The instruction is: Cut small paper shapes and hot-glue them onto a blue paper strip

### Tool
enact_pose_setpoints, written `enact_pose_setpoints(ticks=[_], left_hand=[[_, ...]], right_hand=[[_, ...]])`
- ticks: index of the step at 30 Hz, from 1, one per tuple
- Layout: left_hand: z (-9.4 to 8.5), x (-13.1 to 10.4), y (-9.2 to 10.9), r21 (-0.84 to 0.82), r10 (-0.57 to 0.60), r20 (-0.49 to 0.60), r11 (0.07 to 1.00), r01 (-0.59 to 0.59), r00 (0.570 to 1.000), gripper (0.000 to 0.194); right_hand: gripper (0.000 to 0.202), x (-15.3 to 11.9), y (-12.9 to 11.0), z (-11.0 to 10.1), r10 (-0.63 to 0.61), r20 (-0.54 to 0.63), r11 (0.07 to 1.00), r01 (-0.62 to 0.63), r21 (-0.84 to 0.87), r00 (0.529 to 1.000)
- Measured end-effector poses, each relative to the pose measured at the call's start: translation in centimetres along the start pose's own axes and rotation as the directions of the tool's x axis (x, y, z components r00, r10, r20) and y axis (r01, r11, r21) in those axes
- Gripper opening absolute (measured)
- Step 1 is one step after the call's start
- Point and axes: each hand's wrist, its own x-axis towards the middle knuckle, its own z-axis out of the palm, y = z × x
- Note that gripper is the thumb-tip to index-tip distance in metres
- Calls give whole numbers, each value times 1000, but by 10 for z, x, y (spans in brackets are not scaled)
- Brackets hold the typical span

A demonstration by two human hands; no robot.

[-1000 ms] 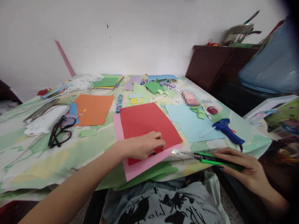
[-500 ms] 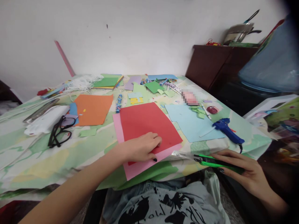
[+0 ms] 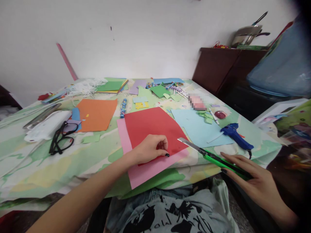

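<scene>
My left hand (image 3: 153, 149) is closed at the near edge of a red paper sheet (image 3: 153, 123), its thumb and curled fingers pinching that edge. Under the red sheet lies a pink sheet (image 3: 141, 176), showing along the left and near sides. In my right hand (image 3: 255, 181) is a green and black utility knife (image 3: 218, 160), its long blade out. The blade points left, with its tip above the right part of the red sheet. A light blue sheet (image 3: 199, 126) lies just beyond the knife.
A blue glue gun (image 3: 236, 137) rests at the right. Black glasses (image 3: 60, 139), a white power strip (image 3: 47, 126) and an orange sheet (image 3: 98, 115) are at the left. Paper scraps and white string (image 3: 85, 86) lie farther back. The near table edge is close to my lap.
The knife has risen, and its blade tip has moved up from beside the pink sheet to over the red one. My left hand has shifted slightly up and right, lifting the red sheet's near edge.
</scene>
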Motion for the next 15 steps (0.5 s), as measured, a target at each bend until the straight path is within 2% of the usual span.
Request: enact_pose_setpoints(ticks=[3,7,11,15], left_hand=[[0,4,-7,-71,9,47,997,-5,999,4],[-5,2,-11,-92,70,144,994,-57,987,14],[-10,3,-6,50,131,234,988,-146,963,22],[-10,8,0,73,92,328,990,-123,940,19]], right_hand=[[29,-1,-10,0,-4,43,1000,4,4,999],[24,-5,-22,1,-18,161,998,10,54,987],[22,-8,-23,3,18,126,998,-26,59,992],[21,-7,-19,3,77,88,995,-82,53,993]])
